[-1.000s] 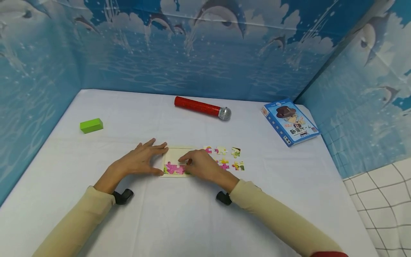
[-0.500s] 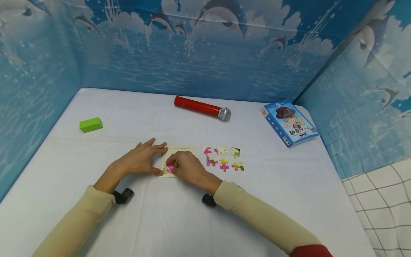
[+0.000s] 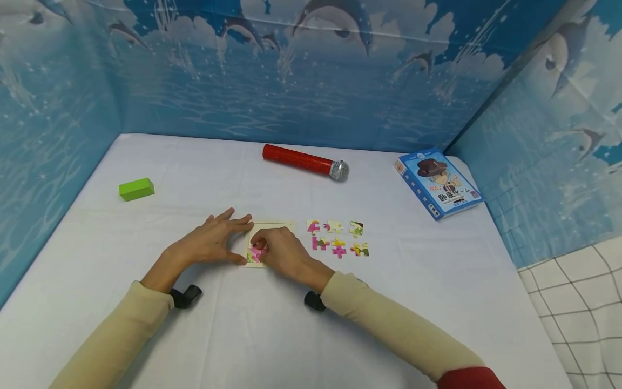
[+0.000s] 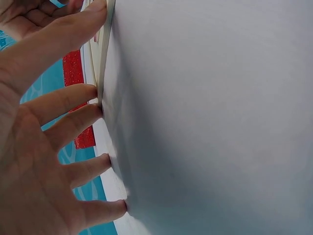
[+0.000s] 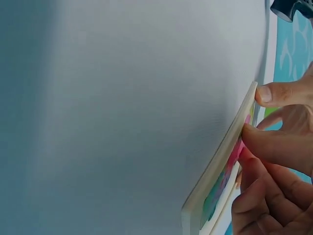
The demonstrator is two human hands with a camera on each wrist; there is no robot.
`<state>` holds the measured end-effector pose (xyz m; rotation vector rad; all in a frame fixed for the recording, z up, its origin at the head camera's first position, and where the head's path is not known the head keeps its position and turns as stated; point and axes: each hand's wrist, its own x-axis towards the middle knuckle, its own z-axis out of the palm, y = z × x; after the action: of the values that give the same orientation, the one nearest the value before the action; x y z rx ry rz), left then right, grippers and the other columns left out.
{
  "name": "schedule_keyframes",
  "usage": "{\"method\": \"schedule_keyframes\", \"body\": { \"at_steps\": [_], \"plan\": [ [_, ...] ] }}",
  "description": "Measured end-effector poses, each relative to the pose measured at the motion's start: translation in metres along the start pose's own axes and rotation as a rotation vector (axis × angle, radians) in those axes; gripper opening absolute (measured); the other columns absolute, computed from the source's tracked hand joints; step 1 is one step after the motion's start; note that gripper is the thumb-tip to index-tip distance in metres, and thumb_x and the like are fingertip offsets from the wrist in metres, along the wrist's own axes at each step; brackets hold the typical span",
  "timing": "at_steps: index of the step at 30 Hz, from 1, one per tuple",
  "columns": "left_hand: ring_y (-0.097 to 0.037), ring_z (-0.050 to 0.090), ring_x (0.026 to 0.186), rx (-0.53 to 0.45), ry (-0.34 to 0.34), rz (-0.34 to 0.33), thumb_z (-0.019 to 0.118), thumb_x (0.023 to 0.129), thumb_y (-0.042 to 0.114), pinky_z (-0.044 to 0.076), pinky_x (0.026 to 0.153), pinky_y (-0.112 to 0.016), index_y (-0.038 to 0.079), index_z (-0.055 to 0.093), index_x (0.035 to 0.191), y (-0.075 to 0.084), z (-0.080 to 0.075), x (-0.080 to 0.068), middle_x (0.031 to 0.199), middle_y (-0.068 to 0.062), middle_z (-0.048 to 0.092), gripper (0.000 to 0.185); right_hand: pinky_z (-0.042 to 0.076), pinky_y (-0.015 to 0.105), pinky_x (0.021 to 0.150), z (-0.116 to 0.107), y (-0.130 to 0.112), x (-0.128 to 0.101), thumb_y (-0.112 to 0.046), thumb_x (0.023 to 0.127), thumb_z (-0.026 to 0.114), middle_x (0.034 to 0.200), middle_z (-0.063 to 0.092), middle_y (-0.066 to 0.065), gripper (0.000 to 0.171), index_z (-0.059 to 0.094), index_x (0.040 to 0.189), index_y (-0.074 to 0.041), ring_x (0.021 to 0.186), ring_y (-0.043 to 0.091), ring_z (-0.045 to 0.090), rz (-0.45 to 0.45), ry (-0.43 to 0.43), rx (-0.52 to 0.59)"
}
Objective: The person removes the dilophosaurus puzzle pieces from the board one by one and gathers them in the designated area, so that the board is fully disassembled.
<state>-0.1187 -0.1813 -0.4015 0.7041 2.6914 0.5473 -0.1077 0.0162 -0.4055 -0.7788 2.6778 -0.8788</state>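
Observation:
A shallow pale puzzle tray point(image 3: 274, 223) lies on the white table, pink and green puzzle pieces point(image 3: 254, 256) along its near side. My left hand point(image 3: 212, 238) spreads its fingers at the tray's left side, thumb and fingertips touching its edge. Over the tray, my right hand point(image 3: 283, 253) has curled fingers and thumb at a pink puzzle piece point(image 5: 238, 148) and seems to pinch it; the hand covers much of the tray. In the right wrist view, the thumb sits by the tray's near rim point(image 5: 215, 161). Several loose puzzle pieces point(image 3: 338, 248) lie in two rows right of the tray.
Behind the tray lies a red microphone point(image 3: 304, 161) with a silver head. A green block point(image 3: 136, 189) rests at the left, and a blue box point(image 3: 439, 183) with a cartoon figure at the back right. Dolphin-print curtains point(image 3: 233, 97) stand around the table.
My right hand has moved left over the tray, uncovering more of the loose pieces, and has kept almost still since half a second ago. The left hand keeps its place.

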Motion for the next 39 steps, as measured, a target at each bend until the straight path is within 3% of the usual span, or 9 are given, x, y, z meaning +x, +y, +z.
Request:
{"method": "schedule_keyframes", "body": {
  "at_steps": [7, 17, 22, 27, 33, 39],
  "plan": [
    [-0.035, 0.011, 0.138, -0.006, -0.008, 0.002, 0.078, 0.064, 0.044, 0.012, 0.101, -0.067, 0.017, 0.046, 0.133, -0.002, 0.001, 0.000, 0.145, 0.001, 0.033, 0.081, 0.043, 0.013, 0.062, -0.002, 0.002, 0.005, 0.000, 0.073, 0.068, 0.081, 0.063, -0.002, 0.028, 0.064, 0.098, -0.010, 0.071, 0.005, 0.054, 0.015, -0.036, 0.053],
    [-0.035, 0.011, 0.138, -0.005, -0.010, 0.001, 0.078, 0.063, 0.045, 0.012, 0.101, -0.067, 0.018, 0.046, 0.133, -0.002, 0.000, 0.001, 0.145, 0.002, 0.033, 0.081, 0.042, 0.014, 0.054, -0.006, 0.003, 0.009, -0.001, 0.072, 0.070, 0.080, 0.061, -0.001, 0.037, 0.060, 0.107, -0.007, 0.061, 0.005, 0.051, 0.023, -0.102, 0.109],
    [-0.034, 0.010, 0.138, -0.004, -0.026, -0.017, 0.078, 0.063, 0.045, 0.011, 0.102, -0.066, 0.019, 0.046, 0.134, -0.001, -0.001, 0.002, 0.146, 0.003, 0.031, 0.082, 0.042, 0.014, 0.058, -0.008, 0.006, 0.008, 0.000, 0.071, 0.068, 0.077, 0.061, -0.002, 0.027, 0.066, 0.095, -0.012, 0.066, 0.004, 0.051, -0.029, -0.097, 0.093],
    [-0.033, 0.009, 0.139, -0.003, -0.028, -0.032, 0.078, 0.062, 0.046, 0.010, 0.103, -0.065, 0.020, 0.045, 0.134, -0.001, -0.001, 0.002, 0.146, 0.004, 0.031, 0.084, 0.046, 0.015, 0.059, -0.009, 0.009, 0.004, -0.009, 0.078, 0.068, 0.080, 0.063, -0.006, 0.015, 0.069, 0.090, -0.016, 0.067, 0.003, 0.055, -0.060, -0.070, 0.189],
    [-0.034, 0.010, 0.138, -0.006, -0.032, -0.030, 0.078, 0.062, 0.047, 0.011, 0.103, -0.066, 0.020, 0.045, 0.134, -0.001, 0.000, 0.002, 0.146, 0.003, 0.031, 0.084, 0.048, 0.019, 0.063, -0.026, 0.016, -0.015, -0.017, 0.082, 0.065, 0.085, 0.067, -0.011, 0.013, 0.071, 0.094, -0.018, 0.073, 0.002, 0.058, -0.019, -0.098, 0.275],
    [-0.034, 0.012, 0.138, 0.014, -0.019, -0.038, 0.079, 0.061, 0.046, 0.012, 0.103, -0.066, 0.020, 0.045, 0.134, 0.000, 0.000, 0.002, 0.145, 0.004, 0.032, 0.084, 0.049, 0.024, 0.064, -0.050, 0.041, -0.050, -0.016, 0.083, 0.065, 0.090, 0.068, -0.012, 0.016, 0.071, 0.097, -0.017, 0.075, 0.006, 0.057, 0.070, -0.124, 0.282]
  ]
}}
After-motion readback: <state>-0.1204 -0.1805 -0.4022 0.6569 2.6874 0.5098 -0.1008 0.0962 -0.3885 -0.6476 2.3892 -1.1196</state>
